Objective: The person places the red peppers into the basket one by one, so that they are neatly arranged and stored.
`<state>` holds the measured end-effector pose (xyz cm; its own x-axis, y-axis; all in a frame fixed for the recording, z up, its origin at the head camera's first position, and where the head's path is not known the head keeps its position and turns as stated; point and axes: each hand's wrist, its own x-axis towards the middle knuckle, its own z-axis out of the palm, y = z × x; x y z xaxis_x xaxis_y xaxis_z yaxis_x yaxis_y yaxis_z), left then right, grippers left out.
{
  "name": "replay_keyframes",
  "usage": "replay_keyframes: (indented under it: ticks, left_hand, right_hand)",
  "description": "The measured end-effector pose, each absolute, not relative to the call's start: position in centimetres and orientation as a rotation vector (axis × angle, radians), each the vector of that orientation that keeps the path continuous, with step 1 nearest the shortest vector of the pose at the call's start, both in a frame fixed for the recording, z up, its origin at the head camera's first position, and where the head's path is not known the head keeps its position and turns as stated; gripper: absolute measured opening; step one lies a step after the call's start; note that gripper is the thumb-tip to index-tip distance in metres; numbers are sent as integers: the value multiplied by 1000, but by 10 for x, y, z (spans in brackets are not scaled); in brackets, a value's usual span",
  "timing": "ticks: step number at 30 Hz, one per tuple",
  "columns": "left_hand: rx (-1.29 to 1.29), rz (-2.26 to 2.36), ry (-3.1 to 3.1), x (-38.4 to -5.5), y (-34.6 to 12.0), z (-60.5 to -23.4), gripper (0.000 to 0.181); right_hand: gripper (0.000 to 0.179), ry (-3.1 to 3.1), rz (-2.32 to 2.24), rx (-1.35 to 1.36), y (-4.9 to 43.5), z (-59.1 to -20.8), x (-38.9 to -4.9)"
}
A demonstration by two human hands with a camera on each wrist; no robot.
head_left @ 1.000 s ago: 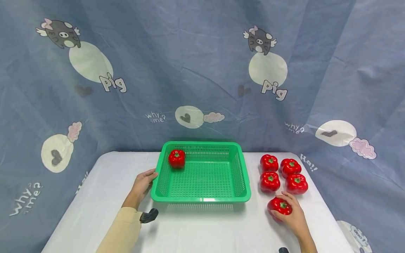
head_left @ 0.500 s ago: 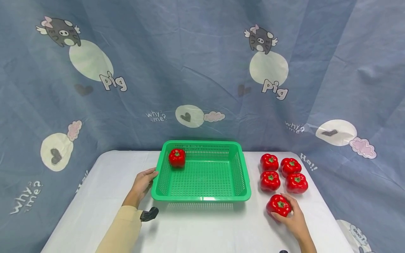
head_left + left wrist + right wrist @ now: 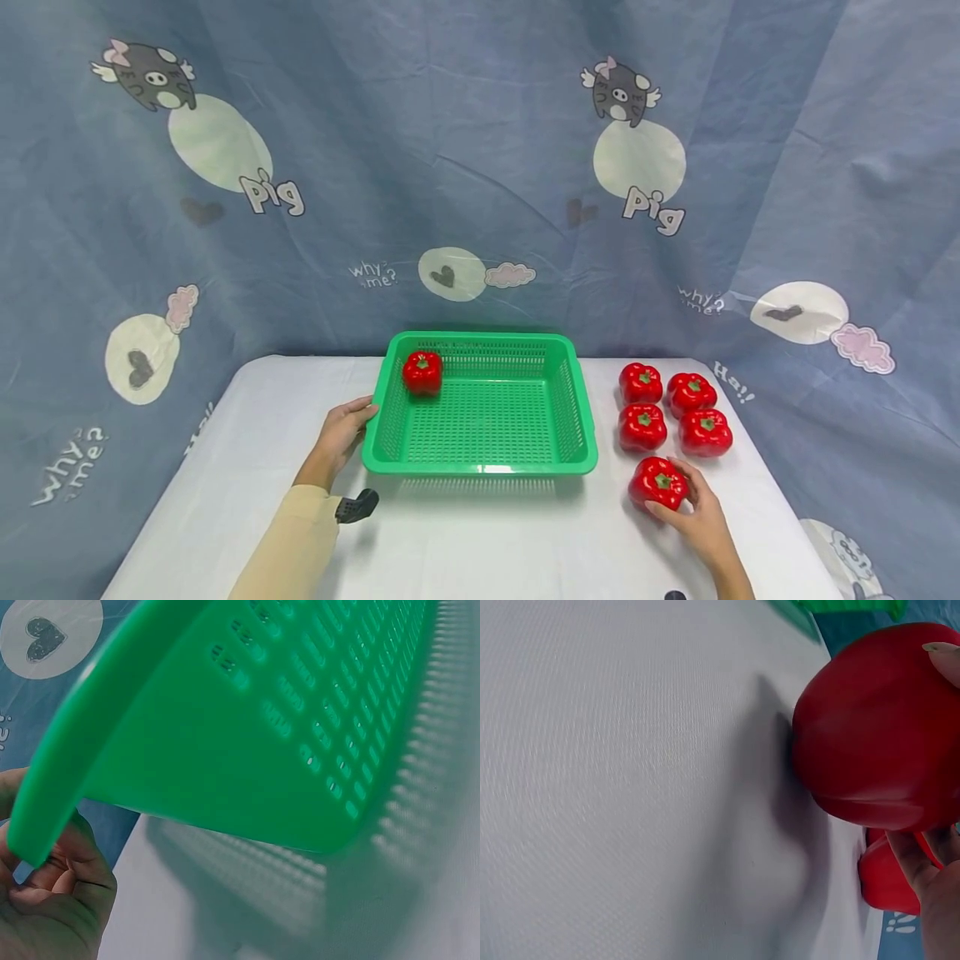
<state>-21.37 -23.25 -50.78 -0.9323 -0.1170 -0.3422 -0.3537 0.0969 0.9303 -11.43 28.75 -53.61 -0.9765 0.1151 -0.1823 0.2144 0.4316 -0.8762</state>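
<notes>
On the white table a green plastic basket stands in the middle, with one red bell pepper in its far left corner. My left hand holds the basket's left rim, and in the left wrist view its curled fingers are at the rim's underside. To the right of the basket, my right hand grips another red bell pepper between thumb and fingers, stem upward. The right wrist view has this pepper large and close over the cloth, its shadow beside it.
Several more red bell peppers sit in a cluster on the far right of the white tablecloth. Behind the table hangs a blue curtain with cartoon pig prints. A dark wrist camera sticks out from the left sleeve.
My right hand has shifted slightly left and away from me with the bell pepper, its fingers now more around the right side. My left hand stays at the basket rim.
</notes>
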Motion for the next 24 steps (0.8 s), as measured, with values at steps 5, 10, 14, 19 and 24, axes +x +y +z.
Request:
replay_keyframes:
  ticks: [5, 10, 14, 19, 24]
  left_hand:
    - [-472, 1939, 2188, -214, -233, -509, 48]
    - [-473, 1949, 2184, -213, -234, -510, 49]
    - [-484, 1947, 2191, -212, -234, -511, 50]
    - [-481, 1933, 2184, -213, -236, -508, 49]
    - [-473, 1939, 2168, -214, -234, -508, 49]
  right_hand:
    - [85, 2572, -1613, 321, 286, -533, -115]
    - [86, 2592, -1590, 323, 284, -526, -116]
    - [84, 2610, -1595, 316, 282, -520, -118]
    - [80, 2655, -1610, 264, 280, -514, -120]
    - [79, 2675, -1577, 234, 281, -503, -123]
